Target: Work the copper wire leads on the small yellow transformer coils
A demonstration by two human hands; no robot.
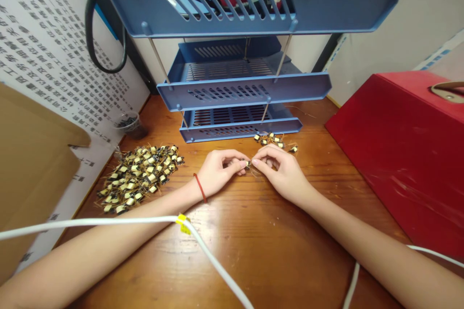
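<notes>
A white cable (108, 221) with a yellow tag (183, 223) lies across the left arm (108, 246) at the bottom of the picture. A red band (200, 188) sits on the left wrist. The left hand (219, 174) and the right hand (281, 174) are both closed, and their fingertips (242, 164) pinch a tiny coil part (247, 164) with thin wires, right in the middle between them. Both hands look just as near to it, and it is too small to tell which way its long side points. The wooden counter (253, 251) is under it all. A big pile of coil parts (139, 178) lies to the left, and a small pile of coil parts (273, 141) lies just past the right hand. Farther up stand blue trays (242, 91), with a red box (398, 154) at the right
</notes>
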